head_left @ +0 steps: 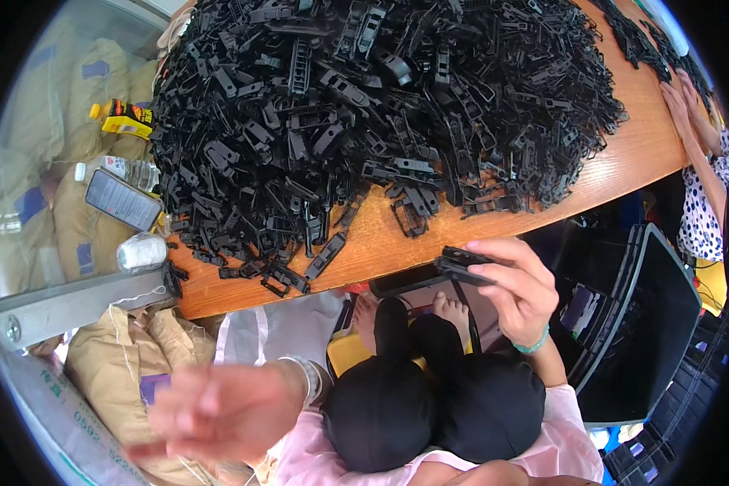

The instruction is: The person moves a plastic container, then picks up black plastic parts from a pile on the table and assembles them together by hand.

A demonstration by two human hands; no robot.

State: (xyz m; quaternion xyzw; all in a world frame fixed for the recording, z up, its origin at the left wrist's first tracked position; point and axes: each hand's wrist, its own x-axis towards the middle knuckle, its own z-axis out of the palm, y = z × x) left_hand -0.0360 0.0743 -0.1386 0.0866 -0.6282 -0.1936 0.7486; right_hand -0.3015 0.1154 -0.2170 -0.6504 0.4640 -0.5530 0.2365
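Observation:
My right hand (526, 293) pinches a narrow black plastic piece (458, 265) between thumb and fingers, just off the near edge of the wooden table (374, 236). Motion smears my left hand (223, 411), low on the left beside a tan sack; its fingers are too blurred to read. A large heap of small black plastic parts (316, 121) covers most of the tabletop. Some loose black parts (326, 257) lie along the near edge, closest to the right hand's piece.
At the table's left stand a yellow-capped bottle (128, 118), a clear bottle (130, 172), a phone (123, 200) and a white spool (142, 253). Tan sacks (105, 356) fill the left side. A black bin (652, 324) stands right. Another person's hands (684, 109) rest at the far right.

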